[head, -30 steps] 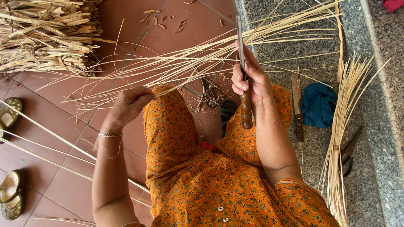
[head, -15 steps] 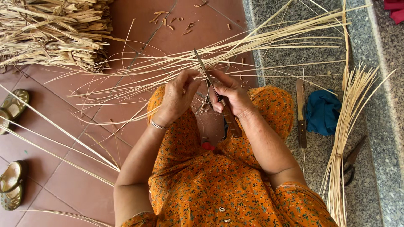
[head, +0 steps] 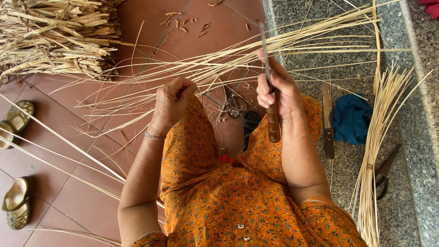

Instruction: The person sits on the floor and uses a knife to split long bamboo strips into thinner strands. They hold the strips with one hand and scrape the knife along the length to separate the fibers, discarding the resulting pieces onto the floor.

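The right hand (head: 279,91) is closed round a brown wooden-handled knife (head: 270,87), its narrow blade pointing up and away from the orange floral-print lap (head: 215,183). Left of the knife, the left hand (head: 173,98) is curled shut, apparently pinching one thin pale cane strip (head: 132,120), though the grip is hard to see. A fan of long pale split cane strips (head: 320,34) spreads beyond the knife. Right of it lie a second wooden-handled knife (head: 327,120) and a crumpled blue cloth (head: 351,119).
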